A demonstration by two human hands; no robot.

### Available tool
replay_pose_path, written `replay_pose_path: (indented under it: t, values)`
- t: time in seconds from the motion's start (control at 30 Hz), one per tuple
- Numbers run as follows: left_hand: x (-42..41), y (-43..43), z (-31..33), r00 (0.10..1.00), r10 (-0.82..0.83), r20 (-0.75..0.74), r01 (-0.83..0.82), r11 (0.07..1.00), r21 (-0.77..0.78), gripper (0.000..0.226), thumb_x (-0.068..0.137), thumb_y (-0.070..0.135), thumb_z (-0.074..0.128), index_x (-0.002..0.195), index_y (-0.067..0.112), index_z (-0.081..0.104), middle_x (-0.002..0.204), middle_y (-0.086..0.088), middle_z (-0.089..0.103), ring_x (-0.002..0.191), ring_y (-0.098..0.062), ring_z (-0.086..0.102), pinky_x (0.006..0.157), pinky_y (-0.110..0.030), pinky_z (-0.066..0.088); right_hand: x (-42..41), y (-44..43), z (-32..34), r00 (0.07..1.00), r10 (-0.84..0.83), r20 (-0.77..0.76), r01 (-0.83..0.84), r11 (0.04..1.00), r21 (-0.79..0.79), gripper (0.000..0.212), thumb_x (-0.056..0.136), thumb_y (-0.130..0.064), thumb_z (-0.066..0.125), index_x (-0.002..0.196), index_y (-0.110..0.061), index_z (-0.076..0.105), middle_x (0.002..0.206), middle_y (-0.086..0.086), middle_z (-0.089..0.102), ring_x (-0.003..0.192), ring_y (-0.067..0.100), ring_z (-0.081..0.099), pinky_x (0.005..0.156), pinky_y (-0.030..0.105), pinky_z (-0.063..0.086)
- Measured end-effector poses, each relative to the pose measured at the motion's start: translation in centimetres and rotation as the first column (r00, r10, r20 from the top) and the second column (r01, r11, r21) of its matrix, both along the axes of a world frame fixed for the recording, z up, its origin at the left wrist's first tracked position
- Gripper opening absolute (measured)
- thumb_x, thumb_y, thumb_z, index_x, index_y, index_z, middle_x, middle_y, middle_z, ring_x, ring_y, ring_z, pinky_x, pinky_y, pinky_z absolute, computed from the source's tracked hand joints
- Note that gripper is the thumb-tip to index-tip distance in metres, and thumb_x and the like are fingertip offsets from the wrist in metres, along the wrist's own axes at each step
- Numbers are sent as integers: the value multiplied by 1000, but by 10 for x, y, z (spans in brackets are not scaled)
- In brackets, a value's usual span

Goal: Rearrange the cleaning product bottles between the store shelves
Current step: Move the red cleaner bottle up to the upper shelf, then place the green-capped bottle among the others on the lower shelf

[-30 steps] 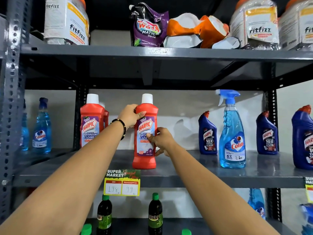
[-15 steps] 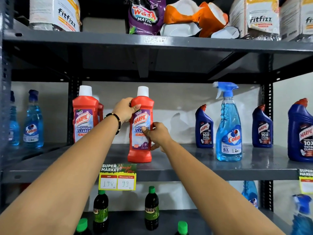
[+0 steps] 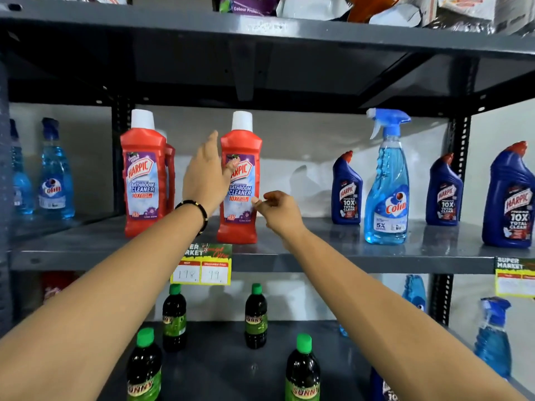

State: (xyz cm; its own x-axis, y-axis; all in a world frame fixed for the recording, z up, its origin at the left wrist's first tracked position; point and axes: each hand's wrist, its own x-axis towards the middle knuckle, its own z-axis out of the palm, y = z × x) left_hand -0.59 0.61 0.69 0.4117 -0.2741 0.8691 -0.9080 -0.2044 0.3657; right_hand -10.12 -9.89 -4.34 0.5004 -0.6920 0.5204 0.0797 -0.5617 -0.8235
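Observation:
A red Harpic bathroom cleaner bottle [image 3: 241, 180] with a white cap stands upright on the middle grey shelf [image 3: 304, 256]. My left hand [image 3: 207, 175] hovers just left of it, fingers straight and apart, thumb near the label, holding nothing. My right hand [image 3: 279, 211] is low at the bottle's right side, fingers loosely curled, tips close to the label but not gripping. A second red Harpic bottle [image 3: 143, 180] stands further left, with another partly hidden behind it.
On the same shelf to the right stand blue Harpic bottles [image 3: 346, 191] and a blue Colin spray bottle [image 3: 388, 183]. More Colin bottles [image 3: 55, 175] are at far left. Dark green-capped Sunny bottles [image 3: 254, 316] fill the lower shelf. Pouches lie on the top shelf.
Both hands have let go of the middle red Harpic bottle, which now stands free on the shelf. The left hand has opened and drawn back; the view has tilted down.

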Motion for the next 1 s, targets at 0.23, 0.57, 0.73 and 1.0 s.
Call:
replay_pose_path:
  t: [0.23,0.57,0.73,1.0]
  values:
    - [-83,41,-103,922,-367,125,382,915,-130,28,86,33,56,108,17,56,95,2,61,79,-7,59,70,-18,47,-84,15,-46,946,219,241,-187,971,-148,12,81,-13,65,88,-21,61,80,-7,61,79,7,57,77,31,52]
    - [-81,-5,-248,810,-400,-428,511,840,183,26,77,31,70,100,23,61,98,6,65,80,-5,61,75,-21,50,-142,-16,-174,978,179,-109,-178,984,23,23,77,-1,67,79,-23,62,75,-7,63,67,-9,59,68,10,50]
    - [-76,-47,-293,725,-197,-660,558,729,395,73,74,32,73,135,15,39,139,-7,46,117,-22,53,97,-32,44,-136,-49,-257,950,17,-313,36,986,161,27,71,2,71,92,-13,60,79,-2,58,70,2,56,76,24,48]
    - [-72,-72,-332,444,-152,-883,670,710,215,72,64,31,81,127,15,51,128,-5,60,118,-21,55,103,-44,45,-106,-63,-344,891,167,-423,46,892,449,71,53,-12,81,118,-19,50,115,3,65,109,20,59,99,42,48]
